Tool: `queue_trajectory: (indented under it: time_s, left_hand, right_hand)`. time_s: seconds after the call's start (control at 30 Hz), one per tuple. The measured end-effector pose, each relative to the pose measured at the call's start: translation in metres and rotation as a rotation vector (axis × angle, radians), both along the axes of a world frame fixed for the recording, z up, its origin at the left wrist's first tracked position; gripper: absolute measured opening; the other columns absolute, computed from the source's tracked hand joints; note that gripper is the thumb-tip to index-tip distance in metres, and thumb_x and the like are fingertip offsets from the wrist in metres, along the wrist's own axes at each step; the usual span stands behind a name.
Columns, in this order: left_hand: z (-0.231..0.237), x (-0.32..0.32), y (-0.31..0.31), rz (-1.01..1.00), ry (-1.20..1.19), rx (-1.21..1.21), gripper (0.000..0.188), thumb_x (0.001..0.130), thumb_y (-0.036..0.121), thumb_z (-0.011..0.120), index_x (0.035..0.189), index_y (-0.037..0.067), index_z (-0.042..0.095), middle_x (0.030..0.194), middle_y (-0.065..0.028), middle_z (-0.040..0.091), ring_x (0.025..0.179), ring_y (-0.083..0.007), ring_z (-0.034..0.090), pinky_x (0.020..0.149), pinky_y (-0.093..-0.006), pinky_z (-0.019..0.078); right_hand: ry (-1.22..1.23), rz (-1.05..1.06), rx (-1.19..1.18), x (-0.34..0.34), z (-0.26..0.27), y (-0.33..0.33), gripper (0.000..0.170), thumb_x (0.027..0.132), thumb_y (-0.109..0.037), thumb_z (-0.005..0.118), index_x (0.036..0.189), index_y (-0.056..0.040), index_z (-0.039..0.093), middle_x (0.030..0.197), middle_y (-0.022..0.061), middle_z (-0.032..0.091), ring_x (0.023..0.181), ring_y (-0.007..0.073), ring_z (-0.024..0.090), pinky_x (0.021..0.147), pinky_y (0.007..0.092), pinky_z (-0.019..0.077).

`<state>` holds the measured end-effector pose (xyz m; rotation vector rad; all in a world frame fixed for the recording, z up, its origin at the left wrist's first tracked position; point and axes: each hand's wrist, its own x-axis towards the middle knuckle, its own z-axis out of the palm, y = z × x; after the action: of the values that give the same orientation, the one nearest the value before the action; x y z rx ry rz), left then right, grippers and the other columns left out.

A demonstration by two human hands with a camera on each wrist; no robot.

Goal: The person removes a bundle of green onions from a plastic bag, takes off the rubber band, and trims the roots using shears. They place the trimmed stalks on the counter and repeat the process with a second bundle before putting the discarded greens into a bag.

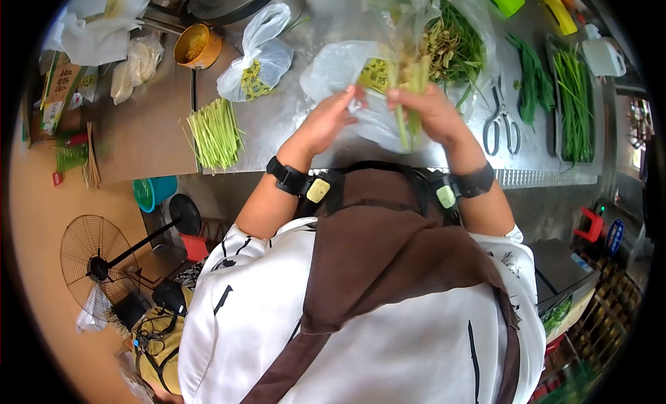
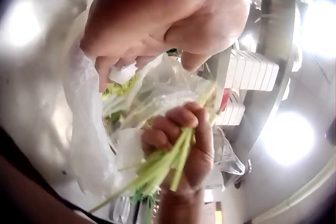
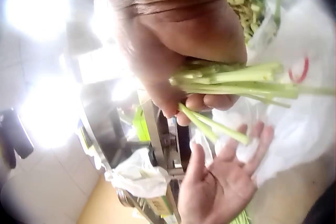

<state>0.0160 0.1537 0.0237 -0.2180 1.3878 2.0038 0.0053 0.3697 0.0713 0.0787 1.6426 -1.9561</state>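
Observation:
My right hand (image 1: 431, 112) grips a bunch of pale green stalks (image 1: 415, 78), its fingers curled round them in the right wrist view. Facing it from the left is my left hand (image 1: 326, 123), palm turned toward the stalks and fingers spread in the right wrist view (image 3: 226, 187). A white plastic bag (image 1: 340, 64) with a yellow printed patch lies beneath and behind the hands. Just beyond the right hand, a clear bag holds leafy greens with brownish root ends (image 1: 458, 43). A neat pile of cut stalks (image 1: 216, 135) lies left of the hands.
Scissors (image 1: 501, 126), dark green leaves (image 1: 533, 78) and a tray of long green stems (image 1: 574, 105) are on the right. At the left are an orange pot (image 1: 198, 46) and a tied bag (image 1: 258, 57). The steel table's front edge (image 1: 291, 165) runs near my body.

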Motion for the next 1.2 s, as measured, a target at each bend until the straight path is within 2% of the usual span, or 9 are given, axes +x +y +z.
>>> queue_trajectory:
  time_s: [0.17,0.33,0.43,0.47,0.6,0.73,0.87,1.13,1.2]
  left_hand:
    - [-0.007,0.007,-0.008,0.119,0.012,-0.199,0.061,0.094,0.028,0.052,0.138,-0.005,0.028,0.124,-0.0129,0.050,0.111,-0.0251,0.054,0.093,-0.0388,0.0438]
    - [0.003,0.003,0.004,0.144,0.107,-0.451,0.085,0.085,0.009,0.057,0.140,-0.007,-0.005,0.106,-0.0161,0.056,0.074,-0.0243,0.065,0.060,-0.0316,0.0554]
    - [0.007,-0.003,0.002,0.048,0.149,-0.721,0.091,0.083,0.009,0.059,0.139,-0.007,-0.012,0.093,-0.0171,0.060,0.056,-0.0211,0.062,0.046,-0.0295,0.0520]
    - [0.002,-0.003,0.001,0.050,0.145,-0.725,0.091,0.083,0.009,0.059,0.139,-0.007,-0.012,0.093,-0.0171,0.060,0.056,-0.0211,0.062,0.046,-0.0295,0.0520]
    - [-0.013,-0.001,0.005,-0.050,0.134,-0.813,0.094,0.082,0.010,0.061,0.138,-0.008,-0.013,0.082,-0.0171,0.062,0.051,-0.0195,0.060,0.042,-0.0293,0.0498]
    - [-0.019,-0.001,0.006,-0.014,0.145,-0.796,0.094,0.080,0.008,0.061,0.138,-0.009,-0.011,0.081,-0.0178,0.063,0.052,-0.0197,0.060,0.043,-0.0294,0.0499]
    - [-0.019,0.002,0.001,0.002,0.128,-0.807,0.092,0.080,0.008,0.061,0.138,-0.009,-0.009,0.080,-0.0177,0.063,0.052,-0.0199,0.061,0.043,-0.0295,0.0504]
    - [-0.021,0.005,-0.013,0.071,0.054,-0.776,0.091,0.081,0.010,0.061,0.142,-0.003,-0.005,0.079,-0.0171,0.064,0.054,-0.0200,0.061,0.045,-0.0298,0.0510]
    - [-0.018,0.005,-0.013,0.051,0.079,-0.755,0.088,0.081,0.011,0.061,0.141,-0.005,0.000,0.081,-0.0182,0.064,0.054,-0.0207,0.062,0.047,-0.0299,0.0510]
  right_hand:
    - [-0.046,-0.122,0.047,-0.004,-0.013,0.027,0.019,0.082,-0.017,0.066,0.089,0.0003,0.061,0.075,0.0043,0.063,0.064,0.0114,0.057,0.058,0.0250,0.0460]
    - [-0.073,0.160,0.414,0.004,-0.051,0.018,0.024,0.080,-0.017,0.068,0.091,0.0023,0.059,0.073,0.0076,0.060,0.051,0.0131,0.053,0.051,0.0271,0.0471]
    - [0.145,0.054,0.425,0.004,-0.061,0.011,0.023,0.079,-0.015,0.067,0.093,0.0019,0.059,0.071,0.0060,0.059,0.057,0.0128,0.053,0.055,0.0288,0.0464]
    - [0.348,-0.079,0.358,0.003,-0.063,0.009,0.024,0.078,-0.014,0.066,0.094,0.0021,0.059,0.071,0.0057,0.059,0.060,0.0131,0.053,0.057,0.0297,0.0460]
    - [0.288,0.003,0.360,-0.015,-0.039,-0.024,0.023,0.076,-0.014,0.066,0.094,-0.0007,0.059,0.077,0.0097,0.060,0.066,0.0196,0.055,0.064,0.0342,0.0461]
    - [0.724,0.103,0.817,-0.031,-0.076,-0.058,0.018,0.074,-0.011,0.057,0.090,-0.0012,0.058,0.087,0.0197,0.062,0.081,0.0369,0.060,0.071,0.0437,0.0481]
    - [0.772,0.206,1.039,-0.029,-0.088,-0.071,0.017,0.074,-0.009,0.053,0.090,-0.0025,0.058,0.088,0.0197,0.063,0.087,0.0363,0.061,0.074,0.0455,0.0488]
    - [0.518,0.282,0.687,-0.050,-0.071,-0.031,0.030,0.067,-0.015,0.066,0.091,0.0016,0.060,0.081,0.0163,0.065,0.070,0.0268,0.063,0.064,0.0389,0.0477]
    - [0.091,0.319,0.404,-0.054,-0.055,-0.015,0.022,0.069,-0.014,0.067,0.083,0.0007,0.060,0.066,0.0091,0.061,0.054,0.0167,0.056,0.052,0.0305,0.0426]
